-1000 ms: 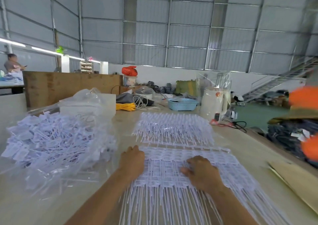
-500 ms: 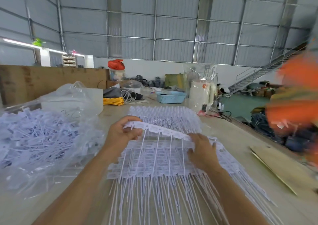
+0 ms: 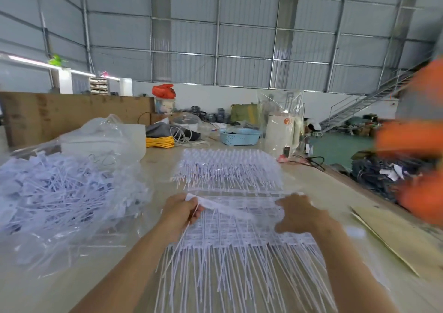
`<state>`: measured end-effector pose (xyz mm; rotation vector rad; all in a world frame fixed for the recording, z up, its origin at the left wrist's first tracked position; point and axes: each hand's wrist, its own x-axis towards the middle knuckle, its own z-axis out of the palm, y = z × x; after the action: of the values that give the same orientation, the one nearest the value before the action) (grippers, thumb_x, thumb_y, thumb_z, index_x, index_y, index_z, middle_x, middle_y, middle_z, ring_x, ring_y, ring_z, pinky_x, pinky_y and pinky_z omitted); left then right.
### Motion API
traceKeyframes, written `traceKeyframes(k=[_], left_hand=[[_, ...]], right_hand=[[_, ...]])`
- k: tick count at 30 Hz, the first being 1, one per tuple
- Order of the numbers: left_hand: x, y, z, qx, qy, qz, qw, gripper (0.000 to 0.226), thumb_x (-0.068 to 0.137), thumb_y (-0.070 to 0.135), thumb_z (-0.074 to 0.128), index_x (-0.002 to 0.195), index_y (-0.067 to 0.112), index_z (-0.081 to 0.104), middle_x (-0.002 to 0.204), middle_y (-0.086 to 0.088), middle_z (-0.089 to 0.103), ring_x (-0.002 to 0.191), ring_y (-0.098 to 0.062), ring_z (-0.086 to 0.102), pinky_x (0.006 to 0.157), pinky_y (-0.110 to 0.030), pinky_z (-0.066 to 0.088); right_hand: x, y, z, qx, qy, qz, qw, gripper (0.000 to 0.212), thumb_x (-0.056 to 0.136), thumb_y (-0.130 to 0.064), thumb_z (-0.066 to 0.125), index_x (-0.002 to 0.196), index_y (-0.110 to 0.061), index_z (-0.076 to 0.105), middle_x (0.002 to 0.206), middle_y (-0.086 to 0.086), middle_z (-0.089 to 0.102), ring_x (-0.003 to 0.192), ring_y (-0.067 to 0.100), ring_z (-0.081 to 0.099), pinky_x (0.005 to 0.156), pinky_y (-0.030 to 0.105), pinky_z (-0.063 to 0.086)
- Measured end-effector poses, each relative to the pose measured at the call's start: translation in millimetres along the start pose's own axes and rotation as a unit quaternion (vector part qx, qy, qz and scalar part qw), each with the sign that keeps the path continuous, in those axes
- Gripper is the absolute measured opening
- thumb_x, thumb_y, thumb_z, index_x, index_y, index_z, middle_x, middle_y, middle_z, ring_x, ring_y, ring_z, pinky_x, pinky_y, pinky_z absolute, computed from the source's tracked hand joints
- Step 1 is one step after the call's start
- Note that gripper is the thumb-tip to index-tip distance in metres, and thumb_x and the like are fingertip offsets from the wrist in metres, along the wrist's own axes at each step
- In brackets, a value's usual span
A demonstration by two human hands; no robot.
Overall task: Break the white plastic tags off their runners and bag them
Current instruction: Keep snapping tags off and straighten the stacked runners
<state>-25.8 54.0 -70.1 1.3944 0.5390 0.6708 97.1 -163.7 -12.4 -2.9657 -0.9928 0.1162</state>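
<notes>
Both forearms reach forward over the table (image 3: 153,169). The left hand (image 3: 181,213) pinches one end of a raised strip of white tags (image 3: 225,206), while the right hand (image 3: 298,213) curls over its other end. The strip sits above a stack of tag runners (image 3: 239,241); loose tags fill a clear bag (image 3: 60,193) at left.

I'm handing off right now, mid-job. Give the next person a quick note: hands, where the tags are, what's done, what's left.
Left hand grips the left end of a lifted strip of white tags; right hand holds its right end.
The strip is raised over the near stack of tag sheets on the table.
A second stack lies just beyond.
Done: many loose tags sit in the clear plastic bag on the left.
Left: break this strip, both stacks, then bag them.
</notes>
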Motion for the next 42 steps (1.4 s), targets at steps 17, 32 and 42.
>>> traceKeyframes(k=[17, 32, 42], left_hand=[[-12, 10, 11, 0.091, -0.016, 0.150, 0.984, 0.035, 0.088, 0.018, 0.066, 0.057, 0.008, 0.055, 0.040, 0.000, 0.047, 0.034, -0.011, 0.037, 0.037, -0.015, 0.030], [-6, 10, 0, 0.031, -0.040, 0.052, 0.997, 0.019, 0.094, 0.010, 0.056, 0.077, 0.010, 0.063, 0.050, -0.004, 0.058, 0.039, -0.011, 0.049, 0.040, -0.016, 0.038], [-21, 7, 28, 0.006, -0.162, 0.012, 0.987, 0.045, 0.091, 0.050, 0.049, 0.083, 0.011, 0.069, 0.058, -0.008, 0.059, 0.043, -0.014, 0.048, 0.045, -0.021, 0.039]], right_hand=[[33, -97, 40, 0.372, 0.128, -0.252, 0.884, 0.014, 0.090, -0.012, 0.059, 0.086, -0.001, 0.067, 0.077, 0.011, 0.061, 0.070, 0.019, 0.051, 0.066, 0.031, 0.041], [18, -78, 26, 0.492, 0.149, -0.289, 0.807, 0.015, 0.088, -0.005, 0.061, 0.076, 0.003, 0.061, 0.068, 0.009, 0.050, 0.060, 0.010, 0.044, 0.062, 0.021, 0.039], [23, -90, 46, 0.370, 0.209, -0.294, 0.856, 0.022, 0.084, -0.016, 0.065, 0.106, -0.015, 0.061, 0.107, 0.004, 0.043, 0.093, 0.016, 0.052, 0.082, 0.029, 0.045]])
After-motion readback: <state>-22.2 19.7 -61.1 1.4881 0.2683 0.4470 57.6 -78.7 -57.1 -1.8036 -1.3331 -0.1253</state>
